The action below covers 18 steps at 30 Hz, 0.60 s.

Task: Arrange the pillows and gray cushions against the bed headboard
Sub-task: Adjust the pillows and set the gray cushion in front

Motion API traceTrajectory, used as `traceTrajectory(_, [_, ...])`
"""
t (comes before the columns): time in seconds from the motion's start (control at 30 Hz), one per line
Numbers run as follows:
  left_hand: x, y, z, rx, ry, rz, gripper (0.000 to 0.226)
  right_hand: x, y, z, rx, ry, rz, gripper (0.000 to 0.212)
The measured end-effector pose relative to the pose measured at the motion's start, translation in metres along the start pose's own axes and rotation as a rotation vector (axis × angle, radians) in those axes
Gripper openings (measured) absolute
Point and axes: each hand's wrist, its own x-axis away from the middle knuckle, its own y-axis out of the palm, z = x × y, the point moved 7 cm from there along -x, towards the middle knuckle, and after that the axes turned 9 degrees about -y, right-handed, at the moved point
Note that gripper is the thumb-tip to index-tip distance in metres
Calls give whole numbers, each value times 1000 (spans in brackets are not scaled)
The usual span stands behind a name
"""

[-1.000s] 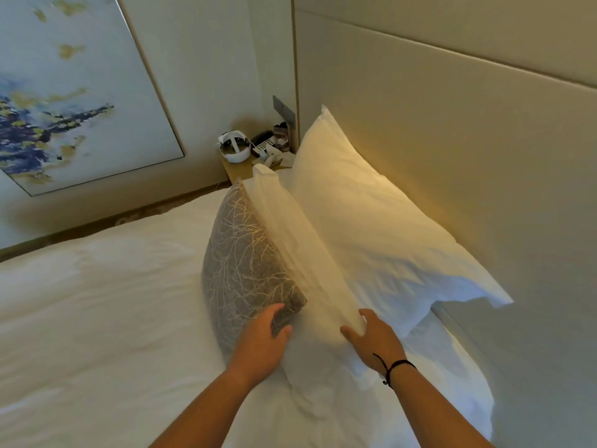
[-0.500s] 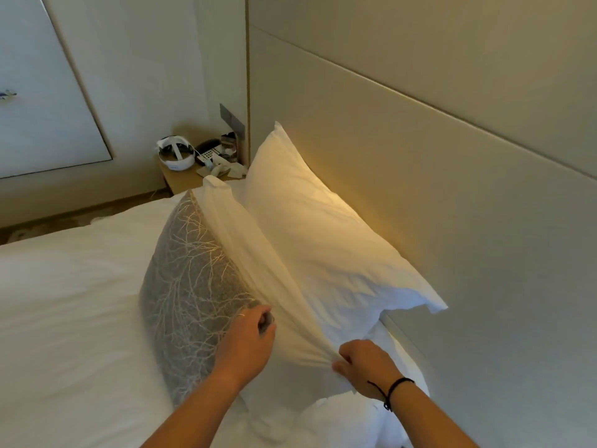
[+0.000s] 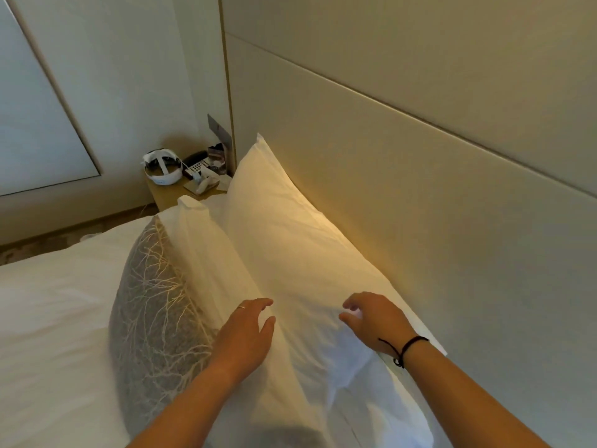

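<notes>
Both hands released; fingers [image 3: 350,307] spread.

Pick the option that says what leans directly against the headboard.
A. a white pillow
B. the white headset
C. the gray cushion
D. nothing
A: the rear white pillow rests against the headboard, a second pillow stands in front of it, and the gray cushion is frontmost, away from the headboard.
</notes>
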Motion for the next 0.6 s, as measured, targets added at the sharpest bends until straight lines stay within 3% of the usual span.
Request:
traceTrajectory(0.17, [-62, 11, 31, -85, -54, 52, 34, -87, -23, 42, -68, 45, 85, 40])
traceTrajectory(0.37, [-124, 49, 66, -75, -181, 16, 49, -164, 1, 69, -83, 61, -11, 59])
traceTrajectory(0.47, [-132, 66, 69, -256, -209, -15, 60, -188, 5, 67, -110, 91, -2, 69])
traceTrajectory(0.6, [-134, 78, 61, -347, -216, -30, 65, -212, 12, 65, -239, 133, -30, 64])
